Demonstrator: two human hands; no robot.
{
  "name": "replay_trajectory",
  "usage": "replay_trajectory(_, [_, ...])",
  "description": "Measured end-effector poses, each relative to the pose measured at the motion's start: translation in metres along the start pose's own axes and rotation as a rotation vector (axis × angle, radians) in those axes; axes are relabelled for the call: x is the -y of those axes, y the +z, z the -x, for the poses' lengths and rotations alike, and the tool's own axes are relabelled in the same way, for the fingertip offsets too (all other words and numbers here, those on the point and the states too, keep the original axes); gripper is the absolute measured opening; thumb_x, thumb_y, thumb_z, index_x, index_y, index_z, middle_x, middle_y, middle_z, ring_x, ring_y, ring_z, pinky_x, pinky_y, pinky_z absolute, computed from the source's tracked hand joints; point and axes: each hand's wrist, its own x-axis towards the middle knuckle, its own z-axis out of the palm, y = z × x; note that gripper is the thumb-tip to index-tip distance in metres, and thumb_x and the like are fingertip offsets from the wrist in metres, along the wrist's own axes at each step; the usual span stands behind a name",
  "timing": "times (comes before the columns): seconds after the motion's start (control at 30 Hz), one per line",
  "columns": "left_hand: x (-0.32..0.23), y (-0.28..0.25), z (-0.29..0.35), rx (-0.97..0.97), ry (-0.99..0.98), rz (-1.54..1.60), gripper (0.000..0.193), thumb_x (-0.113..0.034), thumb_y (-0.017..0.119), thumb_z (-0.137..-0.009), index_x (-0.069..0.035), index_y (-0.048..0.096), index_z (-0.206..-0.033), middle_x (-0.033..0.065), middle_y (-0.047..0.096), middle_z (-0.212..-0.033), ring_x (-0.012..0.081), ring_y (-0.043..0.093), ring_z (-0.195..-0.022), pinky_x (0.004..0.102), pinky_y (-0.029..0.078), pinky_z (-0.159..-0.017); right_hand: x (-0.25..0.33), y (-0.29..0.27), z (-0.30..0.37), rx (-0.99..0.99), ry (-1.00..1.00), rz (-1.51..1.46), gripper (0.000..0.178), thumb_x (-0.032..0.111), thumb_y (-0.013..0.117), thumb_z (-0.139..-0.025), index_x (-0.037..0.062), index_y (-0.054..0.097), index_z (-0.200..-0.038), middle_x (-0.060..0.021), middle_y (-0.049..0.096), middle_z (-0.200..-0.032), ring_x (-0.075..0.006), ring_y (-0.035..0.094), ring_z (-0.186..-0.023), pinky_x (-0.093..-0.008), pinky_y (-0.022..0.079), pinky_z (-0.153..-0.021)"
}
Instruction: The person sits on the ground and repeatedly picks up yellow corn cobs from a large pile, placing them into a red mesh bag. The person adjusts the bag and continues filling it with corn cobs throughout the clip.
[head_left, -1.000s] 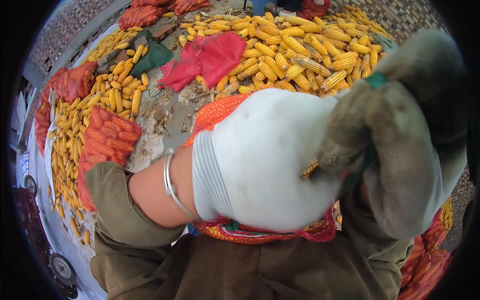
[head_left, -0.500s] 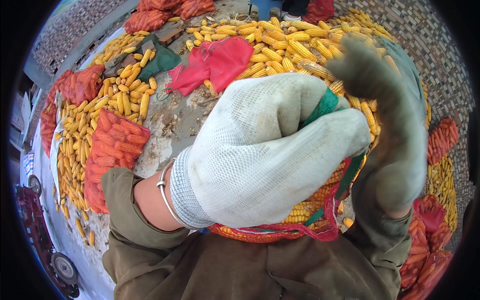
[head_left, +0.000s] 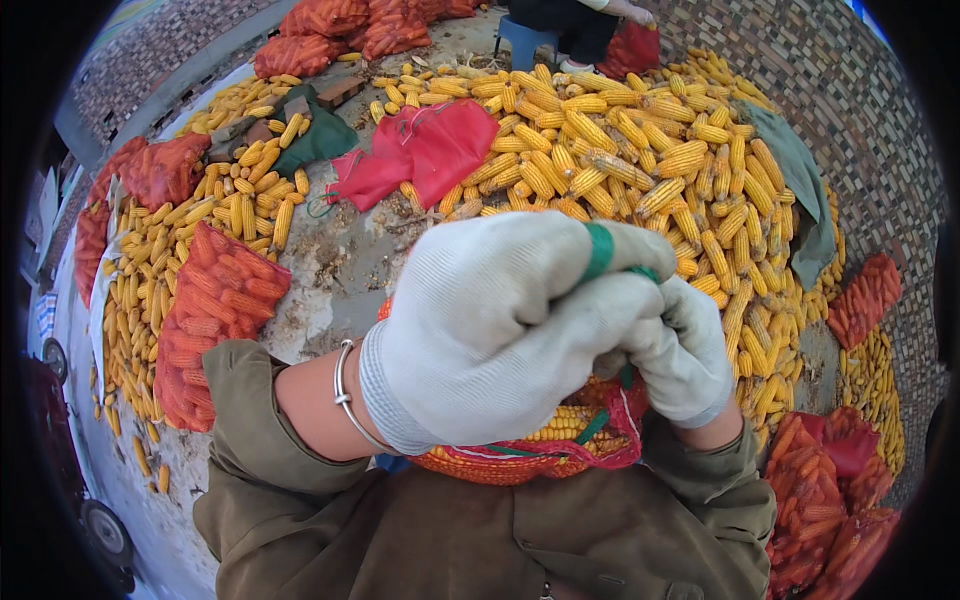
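Note:
My left hand (head_left: pixel 510 330), in a white knit glove, is closed on a green drawstring (head_left: pixel 599 250) that loops over its fingers. Close against it, my gloved right hand (head_left: pixel 685 350) has its fingers curled at the same string; its fingertips are partly hidden behind the left hand. Below both hands, against my body, a red mesh sack (head_left: pixel 500 468) full of yellow corn cobs (head_left: pixel 565 425) stands with its mouth open. Green string also runs along the sack's rim.
A big heap of corn cobs (head_left: pixel 640 140) lies ahead, with an empty red sack (head_left: pixel 425 150) at its edge. Filled mesh sacks stand left (head_left: pixel 220 310) and right (head_left: pixel 810 500). A person (head_left: pixel 585 30) is by a blue stool (head_left: pixel 525 42) at the back.
My right hand, raised and blurred before, has come down beside the left hand to the string. My left hand has lowered slightly, still gripping it. The view has tilted up a little.

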Motion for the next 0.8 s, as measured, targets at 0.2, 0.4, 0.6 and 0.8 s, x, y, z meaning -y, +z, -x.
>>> replay_trajectory(0.2, [-0.039,0.002,-0.022,0.413,0.256,-0.858,0.016,-0.025,0.067,-0.081,-0.009,0.07,-0.084,0.0022,0.062,-0.064,0.0184,0.059,-0.049,0.0357,0.042,-0.042,0.002,0.018,-0.019,-0.301,0.104,-0.095,0.032,0.023,0.05,-0.107,-0.0059,0.059,-0.116,-0.0104,0.068,-0.09,-0.0123,0.063,-0.074,-0.0257,0.054,-0.067])
replay_trajectory(0.4, [-0.022,0.016,-0.066,0.753,0.367,-0.763,0.018,-0.028,0.067,-0.077,-0.011,0.071,-0.078,0.0083,0.063,-0.069,0.0286,0.063,-0.063,0.0409,0.049,-0.056,-0.042,0.005,0.0,0.024,-0.38,0.491,0.04,0.018,0.058,-0.101,-0.0037,0.055,-0.134,-0.0127,0.068,-0.124,-0.0197,0.065,-0.114,-0.0343,0.053,-0.095])
replay_trajectory(0.6, [-0.027,0.001,-0.089,0.926,-0.159,-0.846,0.033,-0.036,0.066,-0.083,-0.006,0.077,-0.089,0.0155,0.073,-0.084,0.0355,0.071,-0.083,0.0421,0.057,-0.073,-0.02,0.011,-0.023,0.462,-0.138,-0.206,0.041,0.021,0.06,-0.1,0.0033,0.057,-0.136,-0.0112,0.069,-0.122,-0.0193,0.066,-0.111,-0.0331,0.054,-0.091])
replay_trajectory(0.8, [0.024,-0.029,-0.029,0.187,-0.039,-0.123,0.084,-0.041,0.091,-0.056,-0.001,0.065,-0.124,0.0187,0.066,-0.099,0.033,0.067,-0.096,0.0377,0.053,-0.082,0.013,0.005,-0.009,0.164,0.286,-0.175,0.043,0.04,0.053,-0.103,0.0023,0.071,-0.113,-0.0013,0.072,-0.093,-0.0072,0.061,-0.077,-0.0239,0.049,-0.067])
